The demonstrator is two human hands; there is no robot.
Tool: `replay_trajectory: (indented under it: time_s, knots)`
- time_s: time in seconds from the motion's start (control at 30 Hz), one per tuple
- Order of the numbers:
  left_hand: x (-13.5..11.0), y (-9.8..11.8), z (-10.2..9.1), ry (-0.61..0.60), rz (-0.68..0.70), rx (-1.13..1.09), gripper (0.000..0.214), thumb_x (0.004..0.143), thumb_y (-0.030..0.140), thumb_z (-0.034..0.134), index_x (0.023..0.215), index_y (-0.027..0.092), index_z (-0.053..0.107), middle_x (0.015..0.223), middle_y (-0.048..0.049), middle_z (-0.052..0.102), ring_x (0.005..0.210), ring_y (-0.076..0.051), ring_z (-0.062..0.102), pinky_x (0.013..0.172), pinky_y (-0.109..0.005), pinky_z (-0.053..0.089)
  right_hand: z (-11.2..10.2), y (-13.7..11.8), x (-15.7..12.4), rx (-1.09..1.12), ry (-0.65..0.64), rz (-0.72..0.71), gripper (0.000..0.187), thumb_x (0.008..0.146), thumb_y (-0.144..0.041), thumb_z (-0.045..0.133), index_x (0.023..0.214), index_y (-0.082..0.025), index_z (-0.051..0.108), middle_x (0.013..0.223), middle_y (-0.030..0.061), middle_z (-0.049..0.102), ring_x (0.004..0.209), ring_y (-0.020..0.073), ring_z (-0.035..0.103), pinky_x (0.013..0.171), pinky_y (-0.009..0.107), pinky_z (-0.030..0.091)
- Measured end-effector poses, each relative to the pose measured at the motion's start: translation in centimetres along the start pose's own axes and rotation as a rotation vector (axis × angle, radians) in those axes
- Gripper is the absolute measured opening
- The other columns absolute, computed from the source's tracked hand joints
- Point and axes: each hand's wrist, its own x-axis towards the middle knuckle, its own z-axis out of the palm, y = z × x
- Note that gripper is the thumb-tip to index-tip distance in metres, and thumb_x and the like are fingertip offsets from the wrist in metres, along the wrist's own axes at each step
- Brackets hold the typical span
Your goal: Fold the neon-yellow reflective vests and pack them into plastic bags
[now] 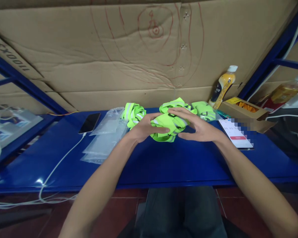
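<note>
The left hand (147,128) holds the nine o'clock side of a neon-yellow, silver-striped fabric bundle (173,123); the right hand (202,128), thumb spread wide, lays its fingers on the two o'clock side. From the bundle, a brown cardboard wall marked with red curves (76,36) rises at twelve, a glossy blue tabletop (173,165) spreads beneath, dark red floor tiles (119,208) show towards six, clear plastic bags (101,142) lie at nine, and a white-capped yellow-and-black bottle (223,87) leans at two.

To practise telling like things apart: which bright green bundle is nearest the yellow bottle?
The rightmost green bundle, beside the yellow bottle. The others are farther left, at the left hand and right hand or by the clear bags.
</note>
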Motion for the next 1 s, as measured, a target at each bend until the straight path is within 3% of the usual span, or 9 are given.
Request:
replay_trajectory:
  time_s: [0.07, 0.13, 0.23, 0.37, 0.6, 0.7, 0.83, 0.9, 1.0]
  knots:
    - [-0.2, 0.2, -0.4, 0.008, 0.152, 0.231, 0.065, 0.060, 0.035, 0.103, 0.117, 0.017, 0.079, 0.112, -0.0077, 0.079, 0.101, -0.026, 0.073, 0.087, -0.034, 0.058, 0.1, 0.1, 0.1, 0.075, 0.063, 0.099, 0.084, 0.083, -0.039, 0.089, 0.160, -0.029, 0.054, 0.166, 0.0120, 0.052, 0.157, 0.0323, 0.047, 0.134, 0.055, 0.033]
    - [-0.4, 0.4, -0.5, -0.038, 0.270, 0.383, 0.065, 0.068, 0.037, 0.100, 0.125, 0.019, 0.075, 0.118, -0.0073, 0.078, 0.109, -0.027, 0.071, 0.096, -0.036, 0.056, 0.8, 0.5, 0.1, 0.190, 0.095, 0.233, 0.086, 0.077, -0.045, 0.094, 0.153, -0.025, 0.061, 0.157, 0.0125, 0.061, 0.145, 0.0326, 0.059, 0.129, 0.056, 0.042]
    - [-0.5, 0.2, -0.2, -0.108, 0.410, 0.468, 0.057, 0.079, 0.033, 0.093, 0.130, 0.020, 0.071, 0.121, -0.0071, 0.075, 0.113, -0.026, 0.069, 0.101, -0.037, 0.052, 2.1, 1.3, -0.1, 0.427, 0.048, 0.367, 0.074, 0.073, -0.045, 0.097, 0.138, -0.020, 0.071, 0.135, 0.0100, 0.076, 0.121, 0.0284, 0.073, 0.114, 0.051, 0.057]
    - [-0.1, -1.0, 0.8, -0.027, 0.576, 0.477, 0.051, 0.080, 0.028, 0.089, 0.126, 0.020, 0.070, 0.124, -0.0086, 0.071, 0.116, -0.027, 0.067, 0.104, -0.038, 0.050, 3.4, 1.6, -0.2, 0.637, 0.121, 0.466, 0.066, 0.067, -0.037, 0.101, 0.126, -0.020, 0.076, 0.127, 0.0072, 0.079, 0.112, 0.0250, 0.075, 0.106, 0.044, 0.062]
    - [-0.3, -3.1, 3.0, 0.151, 0.489, 0.092, 0.039, 0.091, 0.043, 0.079, 0.123, 0.021, 0.074, 0.125, -0.0100, 0.075, 0.121, -0.030, 0.068, 0.108, -0.042, 0.051, 4.2, 0.4, 0.4, 0.696, 0.229, 0.540, 0.058, 0.072, -0.040, 0.098, 0.123, -0.023, 0.076, 0.123, 0.0061, 0.079, 0.115, 0.0256, 0.074, 0.110, 0.044, 0.058]
    - [-0.3, -3.1, 3.8, 0.208, 0.488, -0.129, 0.033, 0.096, 0.042, 0.072, 0.119, 0.021, 0.077, 0.122, -0.0105, 0.078, 0.121, -0.030, 0.071, 0.111, -0.044, 0.051, 5.0, 0.1, 0.7, 0.737, 0.279, 0.574, 0.066, 0.065, -0.041, 0.101, 0.123, -0.024, 0.074, 0.128, 0.0065, 0.078, 0.121, 0.0271, 0.072, 0.111, 0.045, 0.058]
    - [-0.2, -2.3, 4.3, 0.249, 0.339, -0.463, 0.031, 0.095, 0.045, 0.066, 0.109, 0.020, 0.077, 0.107, -0.0099, 0.081, 0.103, -0.029, 0.077, 0.097, -0.043, 0.059, 6.2, -0.3, 1.1, 0.818, 0.367, 0.619, 0.068, 0.064, -0.044, 0.101, 0.123, -0.025, 0.073, 0.128, 0.0061, 0.078, 0.122, 0.0273, 0.072, 0.111, 0.046, 0.058]
    - [-0.1, -2.0, 4.4, 0.261, 0.286, -0.507, 0.032, 0.092, 0.047, 0.067, 0.105, 0.019, 0.078, 0.105, -0.0100, 0.081, 0.099, -0.029, 0.077, 0.092, -0.041, 0.060, 6.5, -0.5, 1.1, 0.899, 0.360, 0.620, 0.063, 0.065, -0.043, 0.101, 0.118, -0.024, 0.073, 0.124, 0.0054, 0.079, 0.118, 0.0269, 0.074, 0.108, 0.045, 0.060]
    - [-0.3, -1.9, 4.4, 0.248, 0.330, -0.461, 0.037, 0.092, 0.050, 0.066, 0.105, 0.017, 0.079, 0.111, -0.0119, 0.079, 0.099, -0.028, 0.076, 0.089, -0.038, 0.060, 6.4, -0.7, 0.9, 1.126, 0.248, 0.626, 0.067, 0.064, -0.036, 0.103, 0.120, -0.025, 0.069, 0.124, 0.0055, 0.079, 0.108, 0.0287, 0.078, 0.093, 0.047, 0.069]
